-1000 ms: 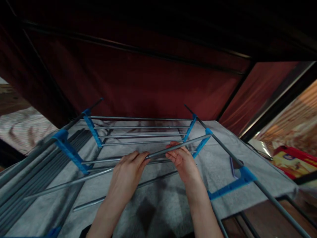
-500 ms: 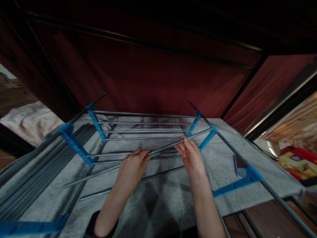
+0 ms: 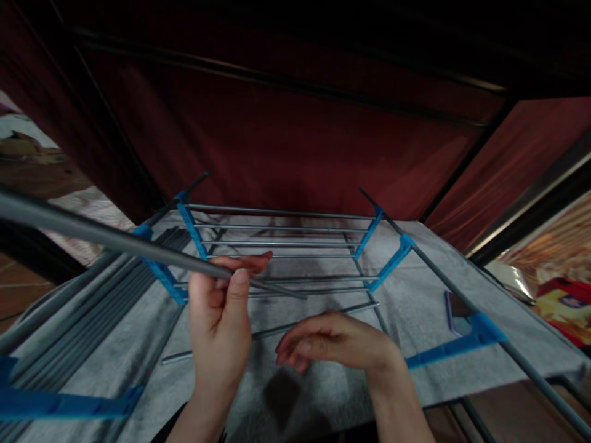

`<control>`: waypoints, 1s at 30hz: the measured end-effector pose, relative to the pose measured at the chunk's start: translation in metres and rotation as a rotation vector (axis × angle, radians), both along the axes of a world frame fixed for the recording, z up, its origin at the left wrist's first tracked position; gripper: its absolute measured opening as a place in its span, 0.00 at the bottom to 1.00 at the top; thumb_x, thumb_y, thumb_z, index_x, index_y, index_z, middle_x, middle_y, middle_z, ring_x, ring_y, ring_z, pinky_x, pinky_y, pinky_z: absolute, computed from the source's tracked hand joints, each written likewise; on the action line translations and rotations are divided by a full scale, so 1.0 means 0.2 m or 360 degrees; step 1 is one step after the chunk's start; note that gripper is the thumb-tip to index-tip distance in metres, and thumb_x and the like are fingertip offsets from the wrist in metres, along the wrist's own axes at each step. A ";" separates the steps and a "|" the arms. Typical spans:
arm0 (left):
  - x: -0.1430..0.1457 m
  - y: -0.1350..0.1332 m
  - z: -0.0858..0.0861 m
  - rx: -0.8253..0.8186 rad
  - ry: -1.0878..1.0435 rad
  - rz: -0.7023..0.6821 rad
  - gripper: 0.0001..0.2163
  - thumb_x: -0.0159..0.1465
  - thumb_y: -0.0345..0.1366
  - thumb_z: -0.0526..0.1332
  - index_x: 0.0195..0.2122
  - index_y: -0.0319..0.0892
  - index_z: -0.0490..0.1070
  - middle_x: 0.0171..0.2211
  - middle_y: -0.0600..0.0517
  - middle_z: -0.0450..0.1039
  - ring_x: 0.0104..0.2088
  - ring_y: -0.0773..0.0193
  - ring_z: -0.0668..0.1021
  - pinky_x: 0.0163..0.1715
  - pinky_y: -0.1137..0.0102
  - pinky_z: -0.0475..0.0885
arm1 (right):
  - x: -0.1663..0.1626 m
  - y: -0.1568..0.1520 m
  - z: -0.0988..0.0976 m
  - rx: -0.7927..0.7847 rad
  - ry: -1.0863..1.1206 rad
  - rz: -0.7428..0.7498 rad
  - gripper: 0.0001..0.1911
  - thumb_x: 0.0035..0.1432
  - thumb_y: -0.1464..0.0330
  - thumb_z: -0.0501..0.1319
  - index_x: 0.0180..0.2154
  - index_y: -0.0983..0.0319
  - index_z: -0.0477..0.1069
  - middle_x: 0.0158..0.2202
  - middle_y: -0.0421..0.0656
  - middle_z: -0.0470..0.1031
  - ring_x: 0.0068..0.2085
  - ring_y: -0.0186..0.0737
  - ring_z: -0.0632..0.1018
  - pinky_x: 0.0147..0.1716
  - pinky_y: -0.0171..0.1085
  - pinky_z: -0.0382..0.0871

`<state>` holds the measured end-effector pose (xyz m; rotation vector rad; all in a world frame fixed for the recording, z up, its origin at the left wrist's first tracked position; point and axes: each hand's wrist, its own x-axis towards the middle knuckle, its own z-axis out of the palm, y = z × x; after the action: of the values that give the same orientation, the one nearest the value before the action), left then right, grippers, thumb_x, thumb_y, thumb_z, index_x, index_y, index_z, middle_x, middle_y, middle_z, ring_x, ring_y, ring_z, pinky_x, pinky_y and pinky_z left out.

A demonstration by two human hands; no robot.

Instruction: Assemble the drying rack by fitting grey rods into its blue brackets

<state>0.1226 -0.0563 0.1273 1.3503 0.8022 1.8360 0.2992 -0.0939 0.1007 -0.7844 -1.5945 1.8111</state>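
Observation:
My left hand [image 3: 220,320] is closed round a long grey metal rod [image 3: 106,237], thumb on top. The rod runs from the upper left edge of the view down to a free tip near the middle of the rack. My right hand [image 3: 330,341] hangs below and to the right of it, palm down, fingers loosely curled and apart, holding nothing. Beneath both hands is a partly built rack [image 3: 281,243] of grey rods and blue plastic connectors [image 3: 390,264]. It lies on a grey cloth [image 3: 323,394]. Another loose rod [image 3: 272,331] rests on the cloth under my hands.
A bundle of spare grey rods [image 3: 78,320] lies at the left on the cloth. A dark red fabric wall [image 3: 286,141] stands close behind the rack. A red and yellow package [image 3: 566,304] sits at the far right. A striped bedsheet [image 3: 87,212] shows at the left.
The rod was held by both hands, its right end at the blue connector. Now my right hand has let go and dropped, and my left hand has swung the rod up and to the left.

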 end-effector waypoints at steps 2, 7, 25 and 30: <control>0.04 0.01 -0.03 -0.0027 -0.0145 -0.0072 0.06 0.68 0.37 0.60 0.42 0.45 0.64 0.41 0.51 0.77 0.47 0.59 0.80 0.55 0.58 0.71 | -0.05 0.03 -0.05 0.0059 -0.0055 0.0005 0.20 0.61 0.57 0.64 0.53 0.57 0.75 0.49 0.44 0.78 0.48 0.37 0.77 0.50 0.37 0.70; 0.12 0.01 -0.10 -0.0364 -0.0355 -0.0400 0.07 0.67 0.40 0.61 0.40 0.46 0.64 0.42 0.51 0.77 0.44 0.61 0.81 0.44 0.65 0.76 | -0.08 0.12 -0.18 -0.0072 0.0472 -0.0417 0.29 0.55 0.55 0.68 0.58 0.52 0.70 0.55 0.44 0.74 0.50 0.42 0.77 0.52 0.44 0.70; 0.23 0.09 -0.28 -0.0948 -0.0465 -0.0605 0.15 0.57 0.41 0.70 0.41 0.40 0.74 0.33 0.52 0.77 0.34 0.63 0.80 0.35 0.70 0.73 | 0.11 0.26 -0.34 -0.0300 0.1041 -0.1448 0.10 0.52 0.65 0.71 0.38 0.56 0.79 0.39 0.39 0.82 0.41 0.34 0.81 0.46 0.34 0.76; 0.21 0.14 -0.37 -0.1240 -0.0777 -0.0741 0.16 0.54 0.41 0.72 0.38 0.37 0.73 0.32 0.48 0.78 0.30 0.64 0.80 0.29 0.72 0.71 | 0.13 0.28 -0.39 -0.0192 0.0883 -0.1606 0.07 0.49 0.67 0.72 0.33 0.57 0.79 0.41 0.40 0.82 0.41 0.34 0.82 0.47 0.37 0.76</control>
<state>0.1645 -0.0280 0.0541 0.4963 0.7380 1.1994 0.3248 -0.0379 0.0231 -0.8226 -0.5416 1.1967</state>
